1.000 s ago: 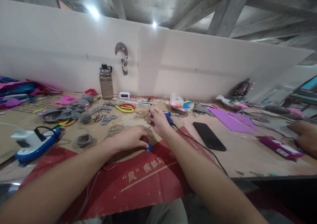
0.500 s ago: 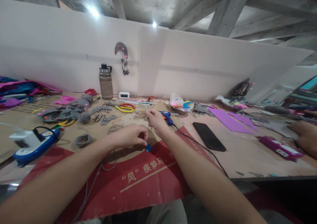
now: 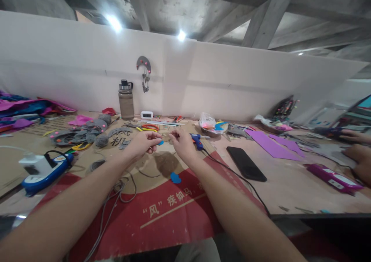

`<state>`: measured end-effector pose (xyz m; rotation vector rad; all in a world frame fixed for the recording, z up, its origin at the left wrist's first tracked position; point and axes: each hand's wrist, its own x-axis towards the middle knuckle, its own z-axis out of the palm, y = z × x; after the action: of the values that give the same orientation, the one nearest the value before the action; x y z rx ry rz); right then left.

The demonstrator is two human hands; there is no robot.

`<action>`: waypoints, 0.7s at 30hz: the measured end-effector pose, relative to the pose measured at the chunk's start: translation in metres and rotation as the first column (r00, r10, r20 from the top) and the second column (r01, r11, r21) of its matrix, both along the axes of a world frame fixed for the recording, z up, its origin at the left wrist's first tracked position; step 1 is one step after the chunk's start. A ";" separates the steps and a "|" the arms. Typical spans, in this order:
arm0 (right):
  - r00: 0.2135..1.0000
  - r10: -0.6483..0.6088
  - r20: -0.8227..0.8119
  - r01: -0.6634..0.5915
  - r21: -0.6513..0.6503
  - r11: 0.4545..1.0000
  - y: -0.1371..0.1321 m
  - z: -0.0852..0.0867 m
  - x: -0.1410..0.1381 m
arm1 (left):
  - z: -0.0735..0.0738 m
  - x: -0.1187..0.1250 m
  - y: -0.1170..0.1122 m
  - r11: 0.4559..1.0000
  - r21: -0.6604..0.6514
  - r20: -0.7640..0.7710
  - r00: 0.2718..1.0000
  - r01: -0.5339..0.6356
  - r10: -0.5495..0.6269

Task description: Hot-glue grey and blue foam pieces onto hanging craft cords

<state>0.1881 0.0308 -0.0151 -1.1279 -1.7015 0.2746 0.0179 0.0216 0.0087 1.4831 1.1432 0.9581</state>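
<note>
My left hand (image 3: 144, 143) is raised above the cardboard mat (image 3: 162, 211), its fingers pinched on a small blue piece (image 3: 160, 142). Just to its right, my right hand (image 3: 181, 143) is also pinched, holding the end of a thin grey cord that runs between the two hands. Another small blue piece (image 3: 175, 177) lies on the mat below them. A blue glue gun (image 3: 197, 140) rests right beside my right hand, with its black cable trailing toward the table's front edge.
A black phone (image 3: 246, 164) lies to the right and a blue-and-white power strip (image 3: 43, 168) to the left. Grey felt shapes (image 3: 81, 132), scissors (image 3: 147, 127), a water bottle (image 3: 126, 99) and purple sheets (image 3: 271, 143) fill the back. Another person's hands (image 3: 359, 157) work at far right.
My left hand lifted off the mat with a small blue piece and moved up to meet my right hand. One blue piece stayed on the mat. The view tilted slightly.
</note>
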 end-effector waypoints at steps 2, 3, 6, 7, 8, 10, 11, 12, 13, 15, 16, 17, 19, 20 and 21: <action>0.996 0.010 0.083 -0.016 0.070 0.997 -0.004 0.001 -0.001 | -0.003 0.001 0.000 0.999 -0.024 -0.019 1.000 0.021 -0.021; 0.993 0.015 0.119 -0.026 0.090 0.996 -0.005 0.000 -0.002 | -0.005 0.001 0.001 0.999 -0.040 -0.006 0.999 0.032 -0.033; 0.980 0.030 0.196 -0.056 0.125 0.991 -0.006 -0.003 -0.004 | -0.010 0.002 0.004 0.991 -0.114 0.095 0.994 0.063 -0.053; 0.976 0.040 0.216 -0.070 0.131 0.989 -0.006 -0.004 -0.005 | -0.011 0.001 0.005 0.987 -0.138 0.127 0.990 0.078 -0.060; 0.971 0.047 0.233 -0.080 0.134 0.988 -0.006 -0.005 -0.005 | -0.012 0.001 0.005 0.983 -0.155 0.154 0.985 0.098 -0.073; 0.963 0.050 0.264 -0.086 0.127 0.988 -0.007 -0.006 -0.007 | -0.012 0.001 0.005 0.975 -0.170 0.186 0.977 0.141 -0.109; 0.959 0.048 0.278 -0.085 0.122 0.989 -0.007 -0.007 -0.007 | -0.012 0.000 0.004 0.973 -0.170 0.193 0.973 0.157 -0.124; 0.955 0.045 0.292 -0.082 0.118 0.990 -0.008 -0.006 -0.008 | -0.012 0.000 0.004 0.972 -0.166 0.196 0.972 0.166 -0.132; 0.951 0.042 0.307 -0.081 0.115 0.990 -0.009 -0.006 -0.008 | -0.013 0.000 0.003 0.973 -0.161 0.195 0.971 0.167 -0.135; 0.941 0.044 0.337 -0.088 0.116 0.989 -0.011 -0.005 -0.009 | -0.014 -0.001 0.003 0.976 -0.152 0.184 0.975 0.155 -0.127; 0.937 0.048 0.346 -0.094 0.117 0.989 -0.012 -0.005 -0.009 | -0.014 -0.001 0.003 0.978 -0.149 0.179 0.977 0.146 -0.118; 0.935 0.053 0.350 -0.101 0.119 0.988 -0.012 -0.004 -0.009 | -0.015 -0.002 0.003 0.980 -0.146 0.176 0.978 0.136 -0.110; 0.938 0.071 0.339 -0.120 0.126 0.985 -0.011 -0.004 -0.009 | -0.015 -0.002 0.004 0.983 -0.141 0.177 0.980 0.122 -0.096; 0.944 0.084 0.319 -0.132 0.131 0.983 -0.011 -0.003 -0.008 | -0.015 -0.002 0.004 0.984 -0.139 0.181 0.980 0.115 -0.088; 0.951 0.100 0.291 -0.144 0.134 0.980 -0.011 -0.003 -0.008 | -0.014 -0.002 0.004 0.984 -0.140 0.185 0.979 0.107 -0.081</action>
<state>0.1802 0.0200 -0.0179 -0.9834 -2.0137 0.0568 0.0158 0.0257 -0.0055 1.2923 0.9838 0.9012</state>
